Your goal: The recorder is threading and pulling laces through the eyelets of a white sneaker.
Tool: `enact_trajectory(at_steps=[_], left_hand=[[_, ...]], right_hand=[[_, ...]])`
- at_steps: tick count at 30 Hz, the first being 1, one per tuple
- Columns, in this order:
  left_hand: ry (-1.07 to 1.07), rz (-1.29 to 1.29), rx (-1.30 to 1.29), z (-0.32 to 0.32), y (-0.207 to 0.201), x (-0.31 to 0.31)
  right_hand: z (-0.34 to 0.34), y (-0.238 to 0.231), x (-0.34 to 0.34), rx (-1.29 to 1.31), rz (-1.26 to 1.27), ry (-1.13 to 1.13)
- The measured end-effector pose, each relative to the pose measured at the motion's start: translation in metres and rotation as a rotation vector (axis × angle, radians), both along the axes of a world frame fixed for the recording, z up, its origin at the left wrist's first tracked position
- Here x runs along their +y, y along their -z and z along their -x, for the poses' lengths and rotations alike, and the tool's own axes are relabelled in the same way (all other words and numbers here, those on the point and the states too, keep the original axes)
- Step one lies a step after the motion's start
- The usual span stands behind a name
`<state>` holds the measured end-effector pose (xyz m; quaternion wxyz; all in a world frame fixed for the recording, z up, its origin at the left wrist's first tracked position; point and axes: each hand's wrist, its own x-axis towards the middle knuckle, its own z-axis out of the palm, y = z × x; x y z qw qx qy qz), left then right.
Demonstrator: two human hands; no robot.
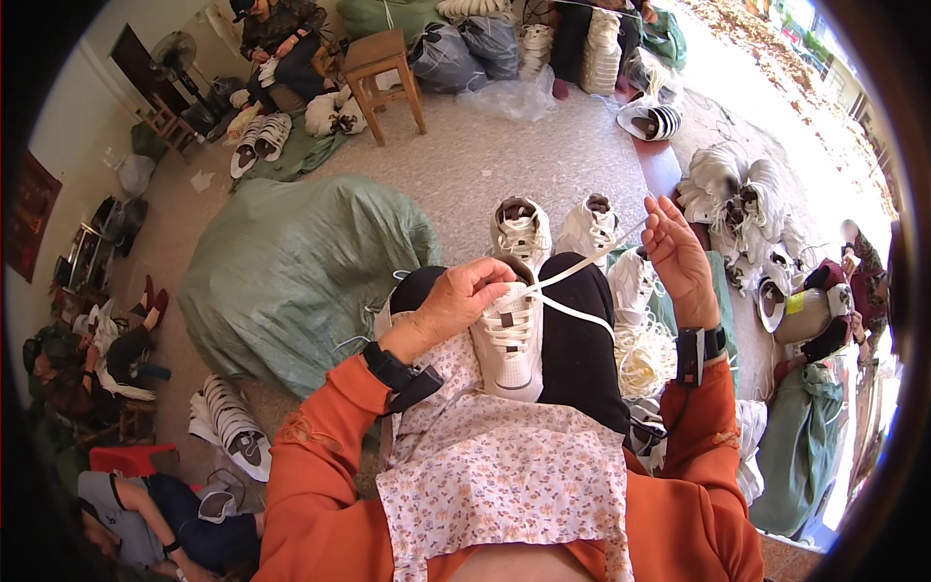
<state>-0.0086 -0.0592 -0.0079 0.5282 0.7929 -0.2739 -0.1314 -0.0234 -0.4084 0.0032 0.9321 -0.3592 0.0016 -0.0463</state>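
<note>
A white sneaker rests on my lap with its toe toward me, its lower eyelets threaded with white lace. My left hand is closed at the sneaker's collar, thumb and fingers pinching its upper edge by the tongue. Up and to the right, my right hand pinches the end of a flat white shoelace, which stretches from the sneaker's top eyelets. Another lace strand loops over my right thigh. Beyond my knees stand two more laced white sneakers, one straight ahead and another to its right.
A bundle of white laces lies right of my leg. A large green sack bulges at my left, near a row of stacked shoe uppers. A wooden stool stands farther off. Several people sit around with shoe parts.
</note>
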Motion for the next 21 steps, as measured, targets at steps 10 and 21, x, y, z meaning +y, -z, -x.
enact_trajectory(at_steps=[10, 21], left_hand=[[0.04, -0.28, -0.419, 0.006, -0.006, 0.015], [0.064, -0.254, -0.514, 0.003, 0.009, -0.005]], right_hand=[[0.031, 0.0, 0.043, 0.081, 1.094, 0.041], [0.05, 0.009, 0.122, -0.272, 1.581, -0.386]])
